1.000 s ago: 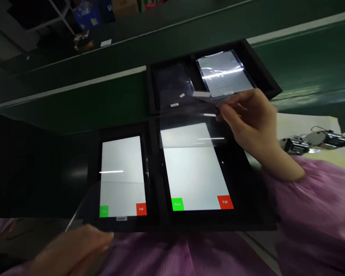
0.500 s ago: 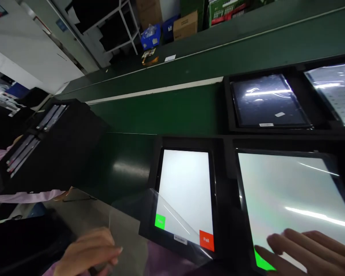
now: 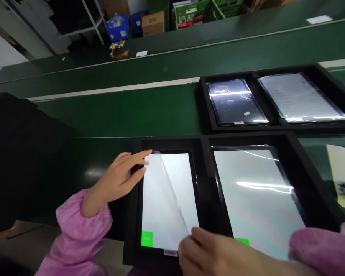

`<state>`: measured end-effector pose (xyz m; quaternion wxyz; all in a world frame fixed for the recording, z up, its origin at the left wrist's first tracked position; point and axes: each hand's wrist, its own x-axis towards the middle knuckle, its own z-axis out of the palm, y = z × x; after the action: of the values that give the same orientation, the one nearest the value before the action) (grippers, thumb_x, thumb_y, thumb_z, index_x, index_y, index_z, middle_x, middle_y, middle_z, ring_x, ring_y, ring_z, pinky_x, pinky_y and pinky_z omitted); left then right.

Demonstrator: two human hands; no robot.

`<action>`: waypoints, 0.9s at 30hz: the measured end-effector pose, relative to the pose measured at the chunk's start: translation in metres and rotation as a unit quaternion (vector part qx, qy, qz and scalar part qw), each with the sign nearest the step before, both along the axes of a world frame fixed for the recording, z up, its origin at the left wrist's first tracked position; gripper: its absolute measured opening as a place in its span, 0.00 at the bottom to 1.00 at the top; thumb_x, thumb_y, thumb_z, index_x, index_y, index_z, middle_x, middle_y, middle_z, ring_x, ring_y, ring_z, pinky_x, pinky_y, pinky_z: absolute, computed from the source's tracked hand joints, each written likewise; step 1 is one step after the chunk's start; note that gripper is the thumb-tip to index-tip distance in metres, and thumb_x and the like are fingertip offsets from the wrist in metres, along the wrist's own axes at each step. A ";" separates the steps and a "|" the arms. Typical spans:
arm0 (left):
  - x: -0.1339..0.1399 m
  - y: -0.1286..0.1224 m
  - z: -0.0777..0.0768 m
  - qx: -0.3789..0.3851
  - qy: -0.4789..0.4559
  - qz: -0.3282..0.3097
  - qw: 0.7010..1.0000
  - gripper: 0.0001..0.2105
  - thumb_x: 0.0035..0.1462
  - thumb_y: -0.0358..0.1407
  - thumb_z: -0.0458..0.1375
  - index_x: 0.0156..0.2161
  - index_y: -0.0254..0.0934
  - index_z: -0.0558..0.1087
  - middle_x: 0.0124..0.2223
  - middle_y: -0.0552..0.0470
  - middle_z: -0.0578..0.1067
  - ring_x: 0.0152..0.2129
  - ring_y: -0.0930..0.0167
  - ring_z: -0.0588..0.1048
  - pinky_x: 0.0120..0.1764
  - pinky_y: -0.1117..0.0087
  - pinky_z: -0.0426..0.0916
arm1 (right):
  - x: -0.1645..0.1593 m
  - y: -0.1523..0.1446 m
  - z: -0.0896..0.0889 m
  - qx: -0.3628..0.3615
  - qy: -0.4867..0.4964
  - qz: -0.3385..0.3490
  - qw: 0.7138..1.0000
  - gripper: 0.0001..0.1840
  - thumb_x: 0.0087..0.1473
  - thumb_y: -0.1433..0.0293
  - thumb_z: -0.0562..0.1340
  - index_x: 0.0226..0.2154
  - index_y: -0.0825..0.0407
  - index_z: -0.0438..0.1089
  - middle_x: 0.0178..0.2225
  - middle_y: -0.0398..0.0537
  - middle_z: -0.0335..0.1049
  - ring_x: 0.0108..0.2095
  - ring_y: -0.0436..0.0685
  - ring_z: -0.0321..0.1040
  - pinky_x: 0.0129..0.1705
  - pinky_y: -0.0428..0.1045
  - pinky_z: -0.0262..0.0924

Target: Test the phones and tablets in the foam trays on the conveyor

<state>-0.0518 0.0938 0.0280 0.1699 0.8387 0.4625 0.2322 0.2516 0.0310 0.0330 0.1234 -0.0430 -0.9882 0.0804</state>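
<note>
One black-framed tablet with a lit white screen — lying face up in the left compartment of a black rectangular two-compartment tray; green square at its lower left.

One thin, clear plastic film, over that screen's left part, its edge running diagonally.

Left hand, bare, in a pink gathered sleeve: open, fingers extended and parted, index fingertip at the tablet's upper left corner.

Right hand: fingers curled at the tablet's lower right corner, by the film's lower end — whether it grips the film cannot be told.

One larger black-framed tablet with a pale lit screen, in the right compartment, partly behind the right forearm.

Beyond: a second black tray with two tablets, on a glossy green bench.
</note>
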 end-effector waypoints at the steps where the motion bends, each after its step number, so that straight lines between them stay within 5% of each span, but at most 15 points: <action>1: 0.006 0.008 -0.007 0.004 0.023 0.003 1.000 0.18 0.73 0.37 0.55 0.65 0.47 0.71 0.52 0.50 0.83 0.46 0.65 0.82 0.62 0.52 0.69 | -0.002 0.011 -0.002 -0.025 0.000 -0.016 1.000 0.07 0.59 0.75 0.65 0.29 0.51 0.74 0.30 0.44 0.71 0.28 0.55 0.63 0.25 0.53 0.57; 4: 0.011 0.020 -0.025 0.020 -0.019 0.033 0.999 0.18 0.74 0.38 0.53 0.65 0.45 0.73 0.55 0.48 0.83 0.49 0.64 0.82 0.61 0.54 0.71 | -0.009 0.062 -0.008 -0.195 0.039 -0.092 0.976 0.11 0.59 0.82 0.62 0.36 0.50 0.76 0.32 0.40 0.76 0.25 0.51 0.66 0.25 0.50 0.55; 7: 0.000 0.017 -0.039 0.023 -0.203 0.151 0.967 0.14 0.74 0.41 0.54 0.57 0.44 0.78 0.57 0.48 0.81 0.53 0.66 0.81 0.57 0.63 0.74 | -0.010 0.125 -0.010 -0.403 0.166 -0.228 0.871 0.03 0.60 0.72 0.69 0.33 0.50 0.76 0.34 0.41 0.78 0.31 0.50 0.71 0.31 0.47 0.63; 10: -0.013 -0.007 -0.057 -0.032 -0.351 0.250 0.902 0.13 0.72 0.44 0.58 0.54 0.43 0.79 0.57 0.47 0.80 0.55 0.64 0.79 0.57 0.62 0.76 | -0.003 0.166 -0.003 -0.460 0.259 -0.311 0.791 0.06 0.58 0.69 0.72 0.33 0.51 0.75 0.35 0.41 0.77 0.25 0.46 0.66 0.23 0.45 0.59; 13: -0.016 -0.049 -0.077 -0.115 -0.411 0.285 0.858 0.14 0.70 0.46 0.61 0.56 0.45 0.78 0.61 0.47 0.78 0.61 0.62 0.76 0.64 0.58 0.72 | 0.004 0.178 0.008 -0.456 0.316 -0.356 0.752 0.08 0.58 0.76 0.71 0.32 0.52 0.72 0.32 0.39 0.74 0.20 0.42 0.60 0.17 0.44 0.52; 19: 0.009 -0.128 -0.089 -0.215 -0.424 0.333 0.814 0.21 0.74 0.50 0.54 0.67 0.51 0.70 0.71 0.52 0.69 0.70 0.62 0.66 0.73 0.57 0.60 | 0.009 0.165 0.025 -0.396 0.352 -0.354 0.770 0.10 0.60 0.79 0.70 0.32 0.51 0.72 0.31 0.37 0.70 0.20 0.41 0.62 0.18 0.45 0.53; 27: 0.028 -0.138 -0.080 -0.223 -0.420 0.340 0.812 0.23 0.75 0.51 0.50 0.69 0.51 0.68 0.75 0.55 0.64 0.73 0.64 0.59 0.74 0.61 0.56 | 0.008 0.136 0.036 -0.361 0.292 -0.361 0.809 0.05 0.65 0.73 0.68 0.38 0.53 0.71 0.33 0.34 0.69 0.22 0.38 0.60 0.20 0.42 0.55</action>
<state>-0.0235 -0.0445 -0.0515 0.4399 0.3880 0.6410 0.4950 0.2593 0.1673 0.0694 0.4020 -0.4122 -0.7188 0.3897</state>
